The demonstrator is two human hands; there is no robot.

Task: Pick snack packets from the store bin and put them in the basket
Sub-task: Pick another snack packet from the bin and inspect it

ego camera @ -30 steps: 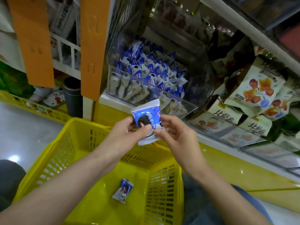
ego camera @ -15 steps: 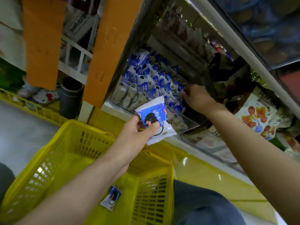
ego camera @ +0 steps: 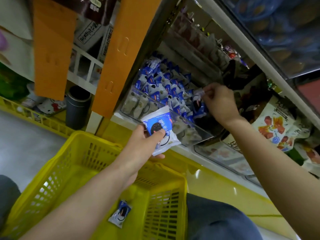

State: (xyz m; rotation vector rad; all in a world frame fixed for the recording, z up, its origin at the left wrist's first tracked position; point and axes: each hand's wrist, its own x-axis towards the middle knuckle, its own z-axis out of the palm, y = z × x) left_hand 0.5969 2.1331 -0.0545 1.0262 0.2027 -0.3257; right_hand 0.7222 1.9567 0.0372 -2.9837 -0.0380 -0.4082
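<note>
My left hand (ego camera: 144,144) grips a blue and white snack packet (ego camera: 160,127) just above the far rim of the yellow basket (ego camera: 72,172). One like packet (ego camera: 120,213) lies on the basket floor. My right hand (ego camera: 219,103) reaches into the clear store bin (ego camera: 192,125) and pinches the top edge of another blue packet (ego camera: 199,105), lifted among several like packets (ego camera: 161,85) piled there.
Orange shelf posts (ego camera: 124,49) stand left of the bin. White snack bags with red pictures (ego camera: 273,125) fill the neighbouring bins on the right. A dark cylinder (ego camera: 78,106) stands on the floor by the shelf. A shelf edge (ego camera: 242,40) runs overhead.
My right hand let go of the first packet, reached into the bin and now pinches a second one there. My left hand keeps the first packet in about the same place.
</note>
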